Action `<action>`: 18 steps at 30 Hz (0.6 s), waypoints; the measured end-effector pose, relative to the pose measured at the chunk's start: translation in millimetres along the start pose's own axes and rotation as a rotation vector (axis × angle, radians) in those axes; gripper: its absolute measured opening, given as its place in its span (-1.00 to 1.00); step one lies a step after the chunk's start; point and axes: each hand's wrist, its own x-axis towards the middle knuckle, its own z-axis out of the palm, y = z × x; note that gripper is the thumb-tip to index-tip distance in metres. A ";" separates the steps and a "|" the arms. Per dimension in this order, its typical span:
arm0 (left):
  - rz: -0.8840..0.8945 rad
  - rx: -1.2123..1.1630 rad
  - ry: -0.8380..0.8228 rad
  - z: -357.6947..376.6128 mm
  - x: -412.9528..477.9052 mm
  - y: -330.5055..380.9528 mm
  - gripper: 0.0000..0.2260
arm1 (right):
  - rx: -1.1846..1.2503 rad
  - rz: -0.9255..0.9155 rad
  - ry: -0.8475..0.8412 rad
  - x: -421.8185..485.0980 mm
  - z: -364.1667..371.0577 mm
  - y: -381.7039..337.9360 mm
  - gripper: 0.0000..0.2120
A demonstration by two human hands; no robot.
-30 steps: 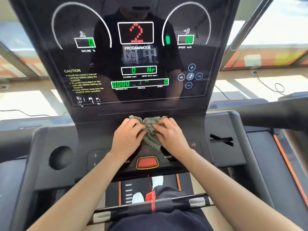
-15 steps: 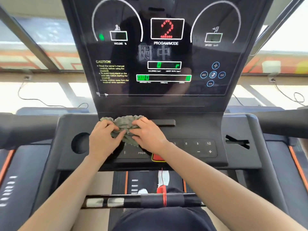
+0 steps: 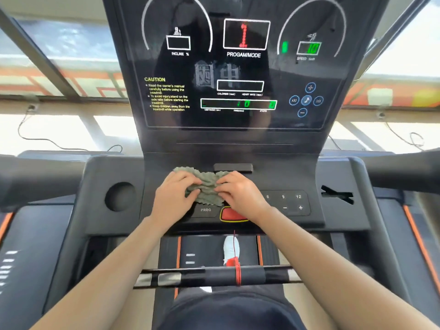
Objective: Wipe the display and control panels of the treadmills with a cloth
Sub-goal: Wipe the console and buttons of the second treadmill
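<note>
Main risk: an accidental key press. The console is powered, and both hands bear down through the cloth [image 3: 205, 189] right above the red button [image 3: 232, 214], with the right hand's heel overlapping the button's top edge. The PROG key [image 3: 205, 210] sits just left of the button, beside the left hand's heel. A firm push could trigger a mode or start the belt, and a white shoe [image 3: 230, 248] shows on the belt below the button. Second risk: the bunched cloth covers little area, so strokes would miss the number keys [image 3: 283, 202] right of the button. Left hand [image 3: 172, 198], up-left of the button, has fingers curled into the cloth; right hand [image 3: 240, 196], above the button, pinches the other side, so both hold it gathered on the control panel [image 3: 309, 210]. Cloth is grey-green, soft, crinkly, with a wavy edge. Panel is matte dark plastic with flat membrane keys; the button is a glossy rounded rectangle, yellow-rimmed. Display [image 3: 238, 75], well above the button, is a glossy black slab, reflective, with a red 1 and green digits lit. Round recess [image 3: 120, 196] far left of the button. Thin red cord [image 3: 237, 258] hangs below the button to the handlebar [image 3: 214, 276].
</note>
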 end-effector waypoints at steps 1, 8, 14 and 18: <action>0.034 -0.015 -0.031 4.3 3.8 4.3 -0.81 | -0.009 0.032 0.008 -5.5 -6.2 4.8 -0.90; 0.150 -0.093 -0.162 34.4 23.5 51.1 -0.85 | -0.124 0.288 0.131 -49.6 -43.2 32.5 -0.89; 0.216 -0.041 -0.271 56.3 43.3 102.3 -0.76 | -0.120 0.512 0.156 -80.5 -69.3 49.2 -0.83; 0.242 -0.034 -0.301 73.6 54.7 135.8 -0.77 | -0.134 0.606 0.161 -98.0 -87.7 64.2 -0.88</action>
